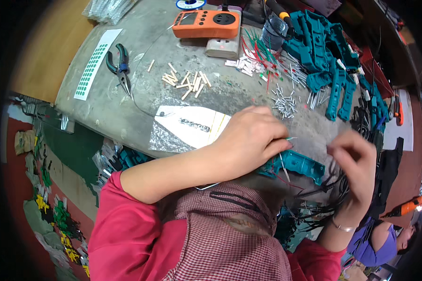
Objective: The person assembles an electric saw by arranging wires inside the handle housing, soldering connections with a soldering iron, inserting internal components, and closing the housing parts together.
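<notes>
My left hand point(253, 136) is closed, thumb against fingers, on a thin wire whose greenish end point(291, 138) pokes out past the fingertips. Just below it lies a teal plastic housing half point(307, 166), hollow side up, at the near edge of the bench. A slim white piece point(284, 167) and a red wire point(288, 182) hang across the housing. To the right, my right hand point(354, 157) is raised with bent fingers, blurred by motion; whether it holds anything is not visible. Black cables point(340, 180) lie below that hand.
Pliers point(122, 70), a sticker sheet point(96, 65), pale sticks point(187, 82) and a clear bag with white paper point(187, 126) lie left. An orange meter point(206, 24) stands behind. Screws point(284, 102), wires point(262, 47) and teal housings point(323, 44) fill the right. Another person point(377, 243) sits at far right.
</notes>
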Demonstrator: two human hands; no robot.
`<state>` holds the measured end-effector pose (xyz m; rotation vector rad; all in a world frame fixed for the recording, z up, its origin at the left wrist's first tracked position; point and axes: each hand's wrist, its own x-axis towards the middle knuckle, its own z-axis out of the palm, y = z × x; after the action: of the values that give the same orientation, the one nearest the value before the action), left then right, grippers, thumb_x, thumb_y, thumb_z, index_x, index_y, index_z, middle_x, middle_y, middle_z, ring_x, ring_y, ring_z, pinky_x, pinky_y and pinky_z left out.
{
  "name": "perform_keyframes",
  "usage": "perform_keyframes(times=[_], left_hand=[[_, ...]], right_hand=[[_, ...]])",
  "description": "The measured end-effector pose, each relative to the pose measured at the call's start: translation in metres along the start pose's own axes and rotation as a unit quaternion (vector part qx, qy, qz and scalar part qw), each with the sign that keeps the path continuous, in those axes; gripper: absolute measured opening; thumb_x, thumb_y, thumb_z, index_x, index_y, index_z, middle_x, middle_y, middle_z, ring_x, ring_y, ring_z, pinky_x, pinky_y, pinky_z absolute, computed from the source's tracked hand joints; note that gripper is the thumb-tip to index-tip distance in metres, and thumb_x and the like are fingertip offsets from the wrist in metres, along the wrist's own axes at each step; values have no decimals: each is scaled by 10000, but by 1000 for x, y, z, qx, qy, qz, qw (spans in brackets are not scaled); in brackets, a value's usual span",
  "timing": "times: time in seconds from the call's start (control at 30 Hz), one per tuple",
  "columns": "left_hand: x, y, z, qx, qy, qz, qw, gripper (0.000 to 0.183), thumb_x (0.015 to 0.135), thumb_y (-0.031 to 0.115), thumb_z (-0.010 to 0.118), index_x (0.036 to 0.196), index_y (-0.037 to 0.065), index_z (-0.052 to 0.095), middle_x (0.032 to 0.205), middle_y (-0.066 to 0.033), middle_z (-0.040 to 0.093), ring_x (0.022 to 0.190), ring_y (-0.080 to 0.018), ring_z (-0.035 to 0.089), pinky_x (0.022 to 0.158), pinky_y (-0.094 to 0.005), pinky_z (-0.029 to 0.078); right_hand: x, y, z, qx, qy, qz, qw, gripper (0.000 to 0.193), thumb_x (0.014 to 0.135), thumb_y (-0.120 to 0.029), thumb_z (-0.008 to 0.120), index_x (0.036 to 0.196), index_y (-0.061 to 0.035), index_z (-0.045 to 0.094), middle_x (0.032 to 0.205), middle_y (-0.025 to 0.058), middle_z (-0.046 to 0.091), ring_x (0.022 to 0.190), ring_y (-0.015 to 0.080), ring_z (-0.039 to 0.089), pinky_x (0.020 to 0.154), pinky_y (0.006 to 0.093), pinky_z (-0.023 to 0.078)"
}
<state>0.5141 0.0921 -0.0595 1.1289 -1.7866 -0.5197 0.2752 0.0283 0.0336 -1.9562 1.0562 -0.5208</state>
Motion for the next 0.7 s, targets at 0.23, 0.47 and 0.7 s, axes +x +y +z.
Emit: perform_keyframes(times=[0.23,0.47,0.7], left_hand=[[-4,-1,-1,21,-9,-10,1000,86,813,138,700,836,60,675,786,-76,585,818,-282,573,727,-398,471],[-6,-2,4,26,18,-3,999,73,797,103,696,816,54,645,764,-76,547,772,-281,544,706,-382,471],[-3,-3,4,-9,31,11,999,89,774,80,707,795,48,628,752,-83,528,758,-290,532,658,-390,462]], right_hand=[[148,11,85,-171,-84,-238,952,112,815,-94,667,875,-4,694,821,137,627,754,310,634,663,379,497],[173,25,115,-270,-55,-230,933,105,800,-137,650,820,-34,650,854,153,639,791,360,637,695,442,510],[134,18,80,-66,-56,-154,984,99,855,-80,642,914,-5,616,800,79,639,701,173,635,637,279,493]])
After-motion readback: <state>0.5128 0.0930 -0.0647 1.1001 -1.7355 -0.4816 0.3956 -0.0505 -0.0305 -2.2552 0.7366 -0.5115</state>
